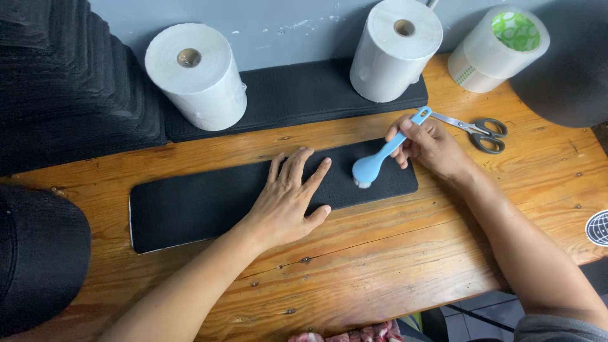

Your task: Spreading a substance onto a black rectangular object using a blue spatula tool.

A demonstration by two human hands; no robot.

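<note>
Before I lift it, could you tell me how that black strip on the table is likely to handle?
The black strip lies thin and flat under the left hand, so it probably flops. Its matte fabric-like face likely grips rather than slides. It looks light.

Bare forearms, no rings or watch visible; grey sleeve edge [557, 326] at right upper arm.

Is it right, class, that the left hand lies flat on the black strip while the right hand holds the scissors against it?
Not quite. The head view shows the right hand holding a light blue brush, bristles down on the black strip. The scissors lie untouched on the table. The left hand does lie flat on the strip.
</note>
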